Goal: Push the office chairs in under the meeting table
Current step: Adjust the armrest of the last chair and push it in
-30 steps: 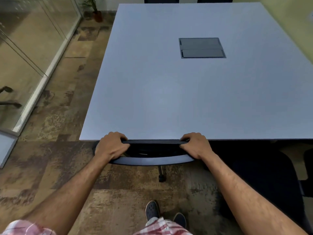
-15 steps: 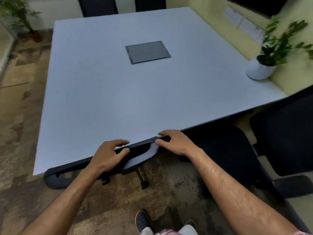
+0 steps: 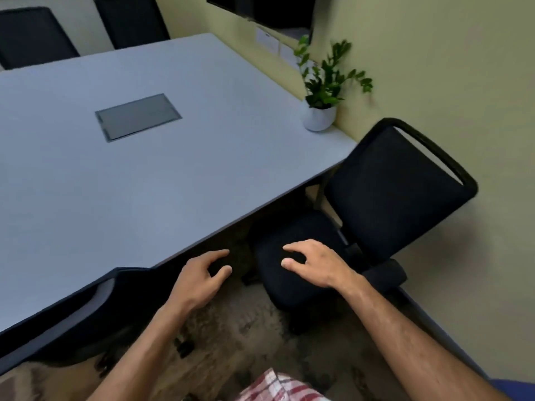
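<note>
The grey meeting table (image 3: 162, 169) fills the left and middle. One black office chair (image 3: 95, 308) is tucked under its near edge at lower left, only its backrest top showing. A second black office chair (image 3: 388, 198) stands at the table's right corner, pulled out, its seat facing me and its backrest against the wall side. My left hand (image 3: 199, 279) hovers free, fingers apart, just right of the tucked chair. My right hand (image 3: 315, 264) hangs open over the second chair's seat, holding nothing.
A potted plant in a white pot (image 3: 320, 117) sits on the table's far right corner. A grey cable hatch (image 3: 137, 117) lies in the tabletop. Two more black chairs (image 3: 130, 21) stand at the far end. A yellow wall (image 3: 434, 68) is close behind the pulled-out chair.
Both hands have let go of the first chair's backrest, which now sits under the table. My view and hands have swung right toward the second chair.
</note>
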